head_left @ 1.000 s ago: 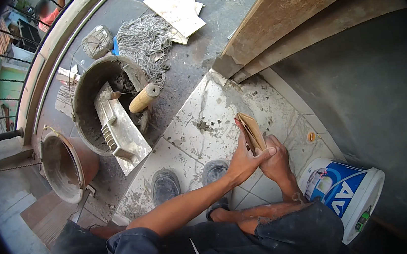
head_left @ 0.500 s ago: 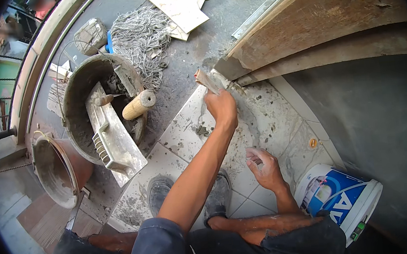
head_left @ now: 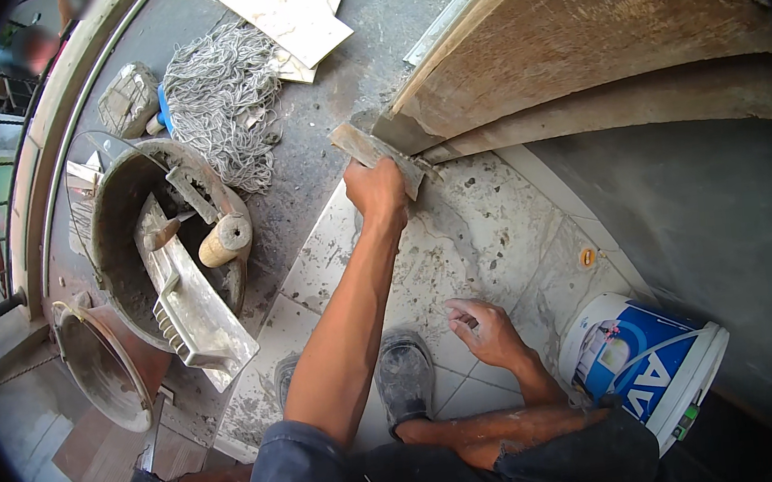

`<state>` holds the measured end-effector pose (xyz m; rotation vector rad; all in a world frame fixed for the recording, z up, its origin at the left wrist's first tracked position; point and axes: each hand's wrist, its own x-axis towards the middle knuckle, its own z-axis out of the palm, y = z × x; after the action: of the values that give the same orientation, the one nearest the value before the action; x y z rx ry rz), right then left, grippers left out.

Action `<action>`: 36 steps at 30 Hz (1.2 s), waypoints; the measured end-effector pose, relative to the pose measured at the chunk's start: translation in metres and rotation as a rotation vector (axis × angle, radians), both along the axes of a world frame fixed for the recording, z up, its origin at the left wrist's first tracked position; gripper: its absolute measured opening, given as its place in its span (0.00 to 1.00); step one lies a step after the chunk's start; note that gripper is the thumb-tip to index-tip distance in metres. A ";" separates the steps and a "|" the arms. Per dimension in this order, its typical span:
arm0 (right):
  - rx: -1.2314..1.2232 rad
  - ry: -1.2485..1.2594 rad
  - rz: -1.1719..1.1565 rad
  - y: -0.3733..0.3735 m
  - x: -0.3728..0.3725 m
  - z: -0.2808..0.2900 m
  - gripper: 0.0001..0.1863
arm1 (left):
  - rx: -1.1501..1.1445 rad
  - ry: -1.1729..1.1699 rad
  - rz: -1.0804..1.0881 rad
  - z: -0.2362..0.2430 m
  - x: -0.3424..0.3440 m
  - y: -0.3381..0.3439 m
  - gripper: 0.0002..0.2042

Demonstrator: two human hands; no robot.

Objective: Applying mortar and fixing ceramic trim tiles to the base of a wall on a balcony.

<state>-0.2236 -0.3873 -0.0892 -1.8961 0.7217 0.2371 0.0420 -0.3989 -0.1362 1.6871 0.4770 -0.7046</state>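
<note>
Out ahead, my left hand [head_left: 375, 190] is closed on a flat, mortar-smeared strip of board [head_left: 355, 143]. The strip lies at the edge of the pale tiles, by the lower corner of a worn wooden panel [head_left: 589, 22]; its exact material is unclear. My right hand [head_left: 488, 332] hovers above the tiled floor [head_left: 445, 263] with fingers loosely bent and apart, nothing visible in them. Grey crumbs and a damp-looking smear are scattered over the tiles between the hands.
On the left stands a mortar bucket [head_left: 115, 260] with a notched-handled float [head_left: 194, 299] and a wooden-handled tool [head_left: 224, 240]. Beside it tilts a brown bucket [head_left: 103, 365]. A string mop [head_left: 225, 98] and white boards [head_left: 287, 16] lie beyond. A paint pail [head_left: 648, 364] leans at right.
My left hand has turned the strip so its broad face shows, and it now reaches toward the panel's corner. The whole view has shifted slightly. My right hand keeps a similar pose.
</note>
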 end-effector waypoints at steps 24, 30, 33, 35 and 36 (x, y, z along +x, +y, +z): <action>-0.033 0.033 0.049 0.014 -0.012 -0.009 0.18 | -0.499 0.287 0.290 0.084 0.014 -0.017 0.17; -0.021 0.079 0.067 0.012 -0.006 -0.002 0.18 | -0.729 0.137 0.259 0.155 0.021 0.049 0.14; -0.034 0.043 0.064 0.013 -0.014 -0.010 0.18 | -0.596 0.141 0.336 0.104 0.006 0.059 0.14; -0.019 0.049 0.061 0.018 -0.009 -0.009 0.17 | -0.570 0.176 0.390 0.048 0.002 0.054 0.14; -0.013 0.040 0.069 0.019 -0.007 -0.010 0.17 | -0.509 0.128 0.344 0.036 -0.001 0.046 0.14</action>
<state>-0.2301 -0.3683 -0.0987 -1.9356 0.6866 0.3154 0.0415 -0.3527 -0.0998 1.0556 0.6026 -0.6168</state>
